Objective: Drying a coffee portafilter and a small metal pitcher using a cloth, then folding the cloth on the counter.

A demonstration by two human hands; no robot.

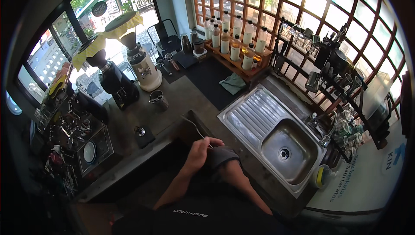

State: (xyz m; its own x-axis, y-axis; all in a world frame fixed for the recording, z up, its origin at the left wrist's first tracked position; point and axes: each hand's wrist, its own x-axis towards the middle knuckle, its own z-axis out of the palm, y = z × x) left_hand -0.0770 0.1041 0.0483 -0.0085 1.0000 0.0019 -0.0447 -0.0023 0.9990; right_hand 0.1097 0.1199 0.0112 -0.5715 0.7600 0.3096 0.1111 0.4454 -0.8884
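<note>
My left hand [198, 153] is closed round a long, thin metal spoon-like utensil [196, 127], which points up and to the left. A dark grey cloth [222, 153] is bunched just right of it, touching the left hand. My right hand is at the cloth; its fingers are hidden beneath it, and only the forearm [244, 185] shows plainly. Both hands are held in front of my body at the counter's inner corner, between the left worktop [137, 155] and the steel sink [285, 142].
Two coffee grinders [145, 68], a metal cup [159, 100] and a tamper [139, 131] stand along the left counter. Labelled bottles [235, 48] fill a wooden rack by the lattice window. A green cloth [233, 83] lies on the black mat [207, 77]. Hanging utensils [333, 64] crowd the right wall.
</note>
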